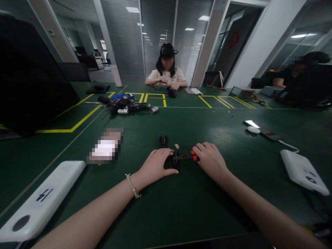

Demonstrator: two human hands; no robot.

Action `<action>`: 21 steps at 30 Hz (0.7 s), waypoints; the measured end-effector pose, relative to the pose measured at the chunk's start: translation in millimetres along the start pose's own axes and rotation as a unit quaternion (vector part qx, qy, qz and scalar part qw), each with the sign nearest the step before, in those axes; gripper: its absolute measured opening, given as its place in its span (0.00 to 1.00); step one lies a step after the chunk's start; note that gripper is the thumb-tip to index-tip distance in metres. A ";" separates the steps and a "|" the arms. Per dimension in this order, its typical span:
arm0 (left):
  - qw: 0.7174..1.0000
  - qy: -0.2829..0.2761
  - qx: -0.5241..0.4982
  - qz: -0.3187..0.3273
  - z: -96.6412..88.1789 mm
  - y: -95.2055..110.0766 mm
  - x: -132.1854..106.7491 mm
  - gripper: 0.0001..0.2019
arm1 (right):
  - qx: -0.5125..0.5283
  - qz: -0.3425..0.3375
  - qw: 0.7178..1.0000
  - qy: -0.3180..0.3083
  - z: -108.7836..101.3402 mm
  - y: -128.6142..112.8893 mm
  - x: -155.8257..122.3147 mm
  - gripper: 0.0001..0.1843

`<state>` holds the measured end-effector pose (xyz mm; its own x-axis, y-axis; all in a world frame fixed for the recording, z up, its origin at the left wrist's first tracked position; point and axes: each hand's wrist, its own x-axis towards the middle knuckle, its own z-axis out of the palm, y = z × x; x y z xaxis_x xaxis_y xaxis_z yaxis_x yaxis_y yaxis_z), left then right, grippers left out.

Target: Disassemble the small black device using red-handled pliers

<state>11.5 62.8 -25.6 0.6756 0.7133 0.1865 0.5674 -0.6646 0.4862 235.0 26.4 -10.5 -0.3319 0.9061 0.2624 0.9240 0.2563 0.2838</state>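
My right hand [210, 158] is closed around the red handles of a pair of pliers [186, 157]. The plier jaws point left and touch a small black part [176, 166], whose exact kind I cannot make out. Over that part lies my left hand [157, 162], thumb below and fingers above, steadying it on the green table [166, 204]. Just beyond my left fingers stands a second small black piece [163, 140]. A small pale scrap [176, 146] rests beside it.
A phone [106, 147] and a long white device [44, 200] lie on the left. On the right are a white power bank [303, 171] and a white mouse [253, 129]. Tangled cables and tools [124, 104] sit further back. A person [167, 69] works opposite.
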 end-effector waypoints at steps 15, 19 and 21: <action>1.000 0.006 0.005 0.002 -0.5 0.8 0.3 0.30 | 0.013 -0.003 1.000 0.004 1.2 0.7 -1.0 0.17; 1.000 0.003 0.005 0.000 -1.1 0.8 0.2 0.30 | 0.025 -0.004 1.000 0.002 0.5 0.6 -1.2 0.18; 1.000 0.003 0.006 0.000 -1.2 1.1 0.3 0.31 | 0.031 -0.006 1.000 0.005 0.1 0.4 -1.3 0.18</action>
<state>11.7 62.5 -23.9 0.6725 0.7149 0.1914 0.5735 -0.6669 0.4759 235.8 25.3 -10.8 -0.3437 0.9000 0.2681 0.9301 0.2868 0.2295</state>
